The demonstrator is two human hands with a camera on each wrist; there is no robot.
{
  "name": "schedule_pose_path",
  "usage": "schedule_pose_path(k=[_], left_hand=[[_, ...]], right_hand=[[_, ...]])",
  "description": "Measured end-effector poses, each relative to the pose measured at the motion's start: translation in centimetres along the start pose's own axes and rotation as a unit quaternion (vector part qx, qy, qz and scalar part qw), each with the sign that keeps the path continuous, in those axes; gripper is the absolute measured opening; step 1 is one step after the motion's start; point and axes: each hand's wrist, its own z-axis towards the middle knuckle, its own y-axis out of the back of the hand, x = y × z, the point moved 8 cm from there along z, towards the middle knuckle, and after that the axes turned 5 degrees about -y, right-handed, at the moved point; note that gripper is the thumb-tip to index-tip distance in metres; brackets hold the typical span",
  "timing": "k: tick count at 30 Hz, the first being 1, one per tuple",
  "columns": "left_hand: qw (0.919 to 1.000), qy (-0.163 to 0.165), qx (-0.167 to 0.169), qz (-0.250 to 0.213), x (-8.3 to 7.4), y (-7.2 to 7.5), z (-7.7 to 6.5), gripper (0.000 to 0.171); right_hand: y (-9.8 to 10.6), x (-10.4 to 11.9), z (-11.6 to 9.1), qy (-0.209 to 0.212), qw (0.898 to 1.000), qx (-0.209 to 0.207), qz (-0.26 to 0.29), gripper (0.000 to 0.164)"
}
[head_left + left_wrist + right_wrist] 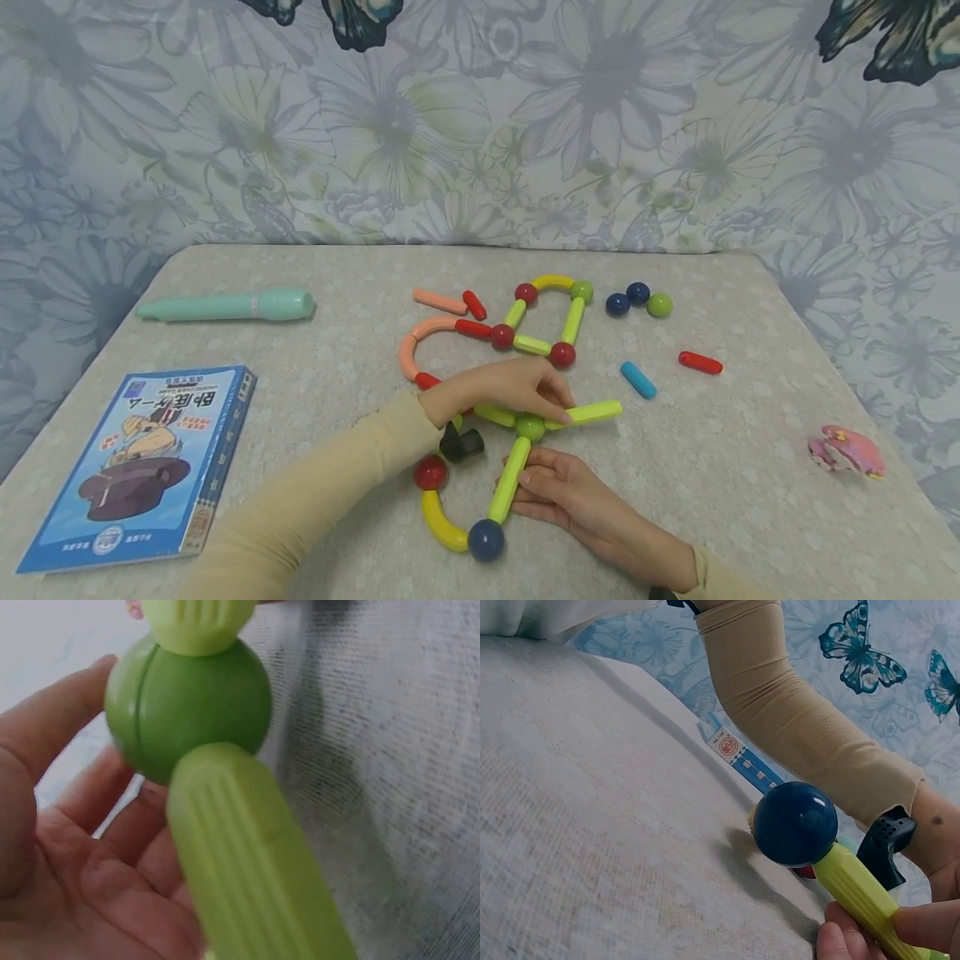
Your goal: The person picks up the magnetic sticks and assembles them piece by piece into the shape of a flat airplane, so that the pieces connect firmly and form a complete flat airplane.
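My left hand (521,387) reaches over a green ball (191,705) with curled fingers, its fingertips where a yellow-green rod (596,413) joins it. Another yellow-green rod (251,855) meets the ball from the wrist side. Below, my right hand (573,500) pinches a third yellow-green rod (859,896) between thumb and fingers. That rod runs from the green ball down to a dark blue ball (795,823). A yellow curved piece (442,523) links the blue ball to a red ball (431,472). The left forearm and wrist camera hide part of this ball-and-rod figure.
Behind the hands lies a joined frame of rods with a red ball (562,355) and a salmon arc (411,350). Loose balls (638,293), a blue rod (638,380) and a red rod (701,362) lie right. A blue box (142,458), mint cylinder (225,306) and pink toy (847,452) stand farther out.
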Motion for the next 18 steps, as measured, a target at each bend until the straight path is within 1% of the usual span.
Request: schedule_pose_path(k=[5,7,12,15,18], left_hand=[[0.9979,0.039,0.018,0.049,0.3,0.1,-0.8,0.013],[0.9975,0.045,0.026,0.049,0.4,-0.1,-1.2,0.012],[0.9984,0.051,0.025,0.008,0.7,-0.5,-1.7,0.011],[0.9986,0.046,0.018,-0.018,0.9,-0.5,-1.7,0.01],[0.9986,0.038,0.016,-0.034,1.1,-0.4,-1.5,0.009]], right_hand=[[0.0,-0.1,0.0,-0.003,1.0,0.0,-0.001,0.045],[0.0,-0.2,0.0,-0.006,1.0,0.0,-0.002,0.046],[0.1,-0.7,0.0,-0.013,1.0,-0.007,-0.004,0.046],[0.3,-0.6,0.0,-0.008,1.0,-0.008,-0.009,0.047],[0.6,-0.4,-0.1,-0.009,1.0,-0.007,-0.025,0.051]])
